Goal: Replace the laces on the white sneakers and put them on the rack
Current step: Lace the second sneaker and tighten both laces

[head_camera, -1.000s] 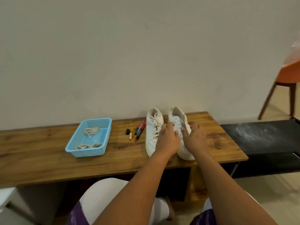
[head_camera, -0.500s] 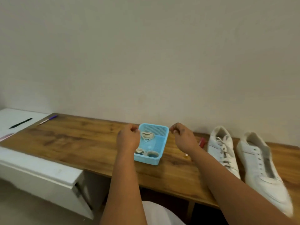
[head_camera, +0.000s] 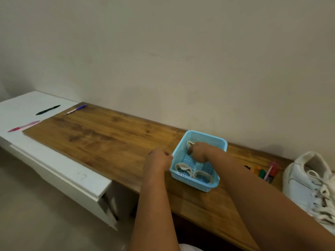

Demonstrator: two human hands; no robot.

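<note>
While right hand (head_camera: 198, 152) reaches in, basket (head_camera: 208, 139) — long axis wallward

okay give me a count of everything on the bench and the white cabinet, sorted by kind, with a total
Pens: 3
Basket: 1
Lace bundles: 3
Markers: at least 4, partly hidden by the arm
Sneaker: 1 in view
Total: at least 12

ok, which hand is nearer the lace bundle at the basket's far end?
Right. The right hand is inside the blue basket, fingers at the lace bundle; the left hand is outside, at its left rim.
</note>
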